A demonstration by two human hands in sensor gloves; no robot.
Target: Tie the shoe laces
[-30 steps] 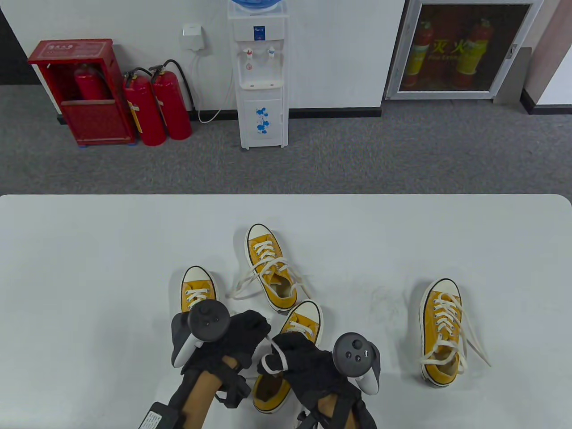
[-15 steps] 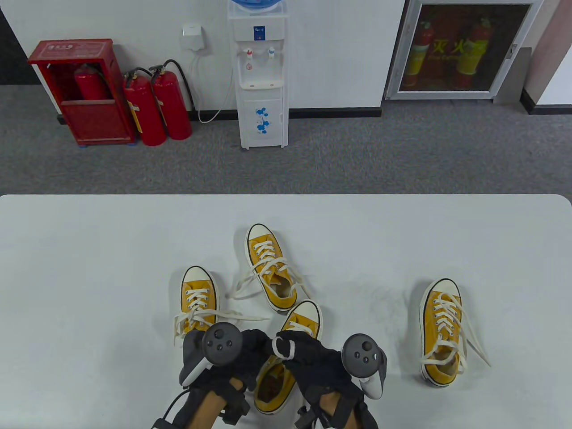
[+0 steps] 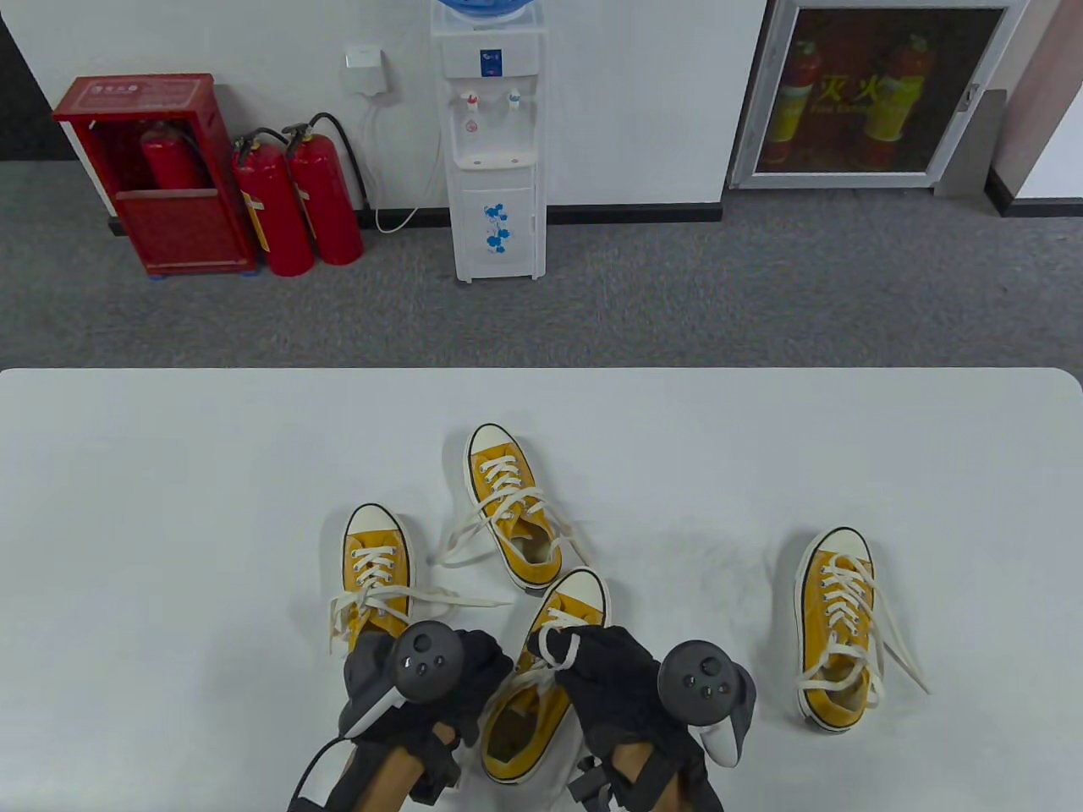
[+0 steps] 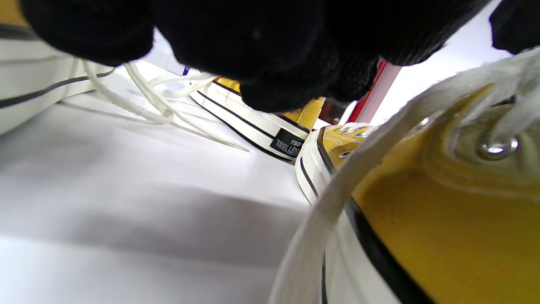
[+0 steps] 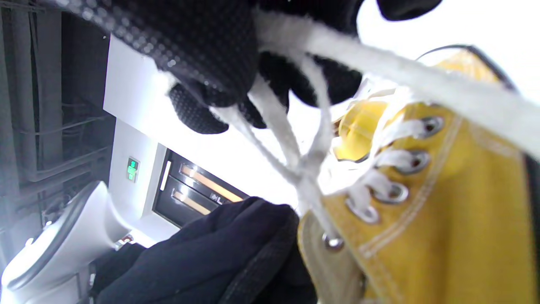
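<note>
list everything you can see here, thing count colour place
shoes: 4, yellow with white toes; one at left, one behind the middle, one between the hands, one at right
laces: white; a loop on the middle shoe held by the right hand, the others lie loose
table: 1, white, under everything
fire extinguishers: 2 red on the floor by the far wall, 1 more in the red box
water dispenser: 1, white, against the far wall
wall cabinet: 1, glass door, upper right
left hand: black glove, grey tracker, beside the middle shoe; what it holds is hidden
right hand: black glove, grey tracker, over the middle shoe
</note>
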